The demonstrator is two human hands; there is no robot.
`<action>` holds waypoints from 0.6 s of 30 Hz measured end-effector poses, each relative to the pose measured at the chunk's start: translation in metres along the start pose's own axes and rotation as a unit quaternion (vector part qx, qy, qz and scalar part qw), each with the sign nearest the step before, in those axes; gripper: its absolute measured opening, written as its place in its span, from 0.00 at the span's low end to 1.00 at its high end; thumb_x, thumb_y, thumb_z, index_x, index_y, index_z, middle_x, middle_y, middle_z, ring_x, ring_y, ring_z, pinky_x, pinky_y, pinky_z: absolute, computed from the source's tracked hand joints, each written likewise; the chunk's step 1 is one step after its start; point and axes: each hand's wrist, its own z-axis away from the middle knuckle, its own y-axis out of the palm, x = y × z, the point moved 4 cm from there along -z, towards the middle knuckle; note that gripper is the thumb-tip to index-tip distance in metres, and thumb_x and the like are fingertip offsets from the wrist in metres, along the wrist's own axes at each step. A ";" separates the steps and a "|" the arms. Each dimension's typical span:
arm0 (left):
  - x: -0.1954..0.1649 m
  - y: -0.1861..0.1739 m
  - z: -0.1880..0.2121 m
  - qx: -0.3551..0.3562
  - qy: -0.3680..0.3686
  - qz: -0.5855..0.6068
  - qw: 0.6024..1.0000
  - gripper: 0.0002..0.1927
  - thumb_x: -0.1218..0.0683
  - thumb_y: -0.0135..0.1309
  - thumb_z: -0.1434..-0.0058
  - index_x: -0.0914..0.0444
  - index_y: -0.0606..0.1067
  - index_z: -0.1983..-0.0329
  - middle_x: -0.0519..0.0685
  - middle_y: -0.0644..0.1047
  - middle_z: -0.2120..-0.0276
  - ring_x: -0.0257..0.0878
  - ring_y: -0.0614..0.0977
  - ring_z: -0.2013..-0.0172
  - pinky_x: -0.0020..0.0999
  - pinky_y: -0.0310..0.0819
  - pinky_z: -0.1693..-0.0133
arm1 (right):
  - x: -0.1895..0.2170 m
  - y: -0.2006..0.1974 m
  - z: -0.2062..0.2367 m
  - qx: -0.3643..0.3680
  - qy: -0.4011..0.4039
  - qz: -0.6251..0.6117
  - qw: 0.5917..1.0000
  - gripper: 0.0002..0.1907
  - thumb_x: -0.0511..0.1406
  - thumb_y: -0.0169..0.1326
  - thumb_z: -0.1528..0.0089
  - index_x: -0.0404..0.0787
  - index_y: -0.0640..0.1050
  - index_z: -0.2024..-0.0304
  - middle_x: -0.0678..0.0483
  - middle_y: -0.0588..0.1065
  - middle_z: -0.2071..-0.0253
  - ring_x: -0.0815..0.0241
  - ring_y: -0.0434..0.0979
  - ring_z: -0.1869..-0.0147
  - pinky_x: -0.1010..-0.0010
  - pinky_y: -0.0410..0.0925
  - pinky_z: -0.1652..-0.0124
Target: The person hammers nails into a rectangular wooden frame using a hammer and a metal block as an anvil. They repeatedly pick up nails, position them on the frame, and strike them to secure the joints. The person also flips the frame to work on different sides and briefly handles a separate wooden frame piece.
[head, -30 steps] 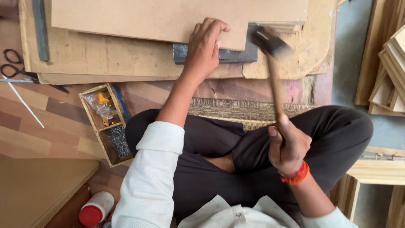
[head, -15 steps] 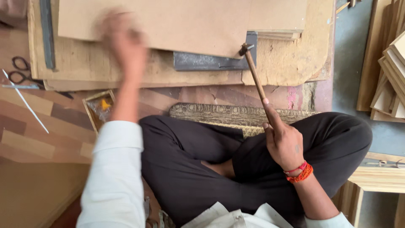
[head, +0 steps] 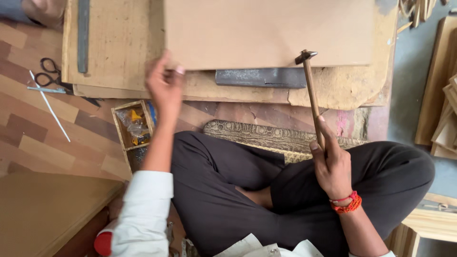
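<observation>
Open floor [head: 33,138] left of the knees, only a white stick [head: 49,107] and scissors [head: 50,76] on it. Small wooden box [head: 132,128] sits just beside the left forearm. Hammer [head: 312,95] stands up across the right side, head at the board [head: 266,31] edge. Metal bar [head: 261,77] pokes out under the board. Wood stacks [head: 440,95] block far right.

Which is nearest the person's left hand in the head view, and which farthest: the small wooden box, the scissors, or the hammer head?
From the left hand:
1. Small wooden box, just below it, by the knee.
2. Scissors, out on the floor.
3. Hammer head, across the board.
</observation>
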 end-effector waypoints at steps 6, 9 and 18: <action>-0.056 0.025 0.038 0.028 0.165 -0.058 0.984 0.19 0.67 0.61 0.40 0.63 0.79 0.45 0.50 0.76 0.49 0.39 0.81 0.54 0.29 0.80 0.56 | 0.007 0.009 -0.001 0.026 0.011 0.001 1.000 0.30 0.31 0.54 0.33 0.44 0.67 0.28 0.48 0.67 0.80 0.57 0.66 0.80 0.65 0.63 0.74; -0.062 0.033 0.046 0.018 0.172 -0.044 0.984 0.15 0.68 0.63 0.41 0.66 0.80 0.51 0.51 0.76 0.54 0.40 0.82 0.56 0.31 0.80 0.58 | 0.012 0.015 -0.001 0.039 -0.006 0.001 0.999 0.29 0.32 0.55 0.33 0.44 0.67 0.29 0.48 0.68 0.80 0.57 0.67 0.80 0.64 0.63 0.74; -0.066 0.044 0.046 0.020 0.085 0.024 0.996 0.12 0.67 0.65 0.42 0.66 0.82 0.55 0.49 0.76 0.63 0.39 0.82 0.67 0.30 0.77 0.65 | 0.027 0.037 -0.011 0.074 -0.054 0.045 0.995 0.30 0.33 0.56 0.34 0.46 0.67 0.29 0.46 0.75 0.77 0.54 0.75 0.78 0.61 0.66 0.73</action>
